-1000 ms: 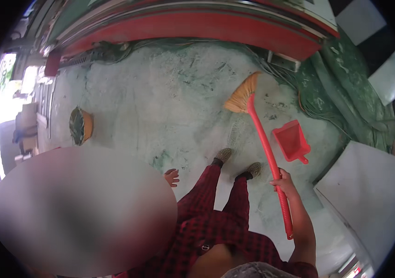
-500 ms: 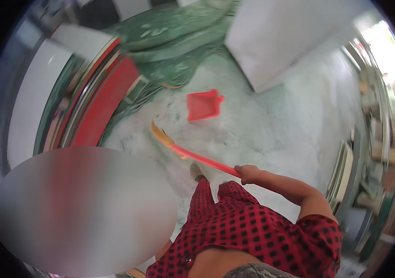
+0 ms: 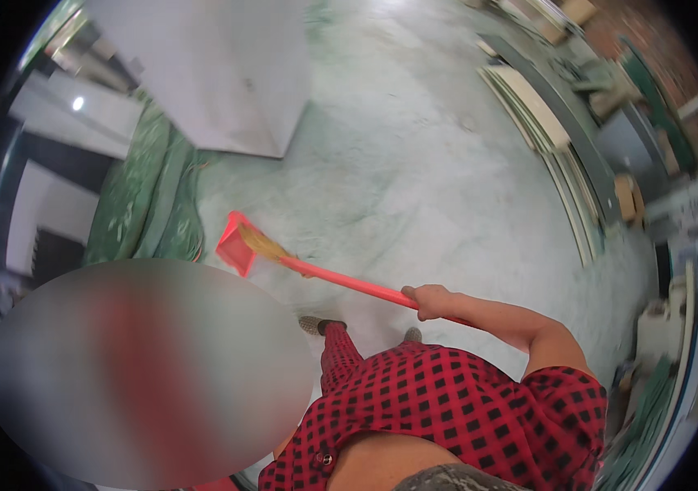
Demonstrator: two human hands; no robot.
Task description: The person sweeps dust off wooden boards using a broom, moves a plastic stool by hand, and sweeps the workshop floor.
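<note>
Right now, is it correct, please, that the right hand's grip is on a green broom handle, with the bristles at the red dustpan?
Not quite: the head view shows the broom handle is red. The right hand's grip and the bristles at the red dustpan are correct.

The dustpan lies on the floor, ahead and left of the shoes, with the broom head overlapping it and the handle running rightward to the right hand. Sheeting lies left of the dustpan, the box beyond it. Boards lie right of the box, across the floor.
</note>
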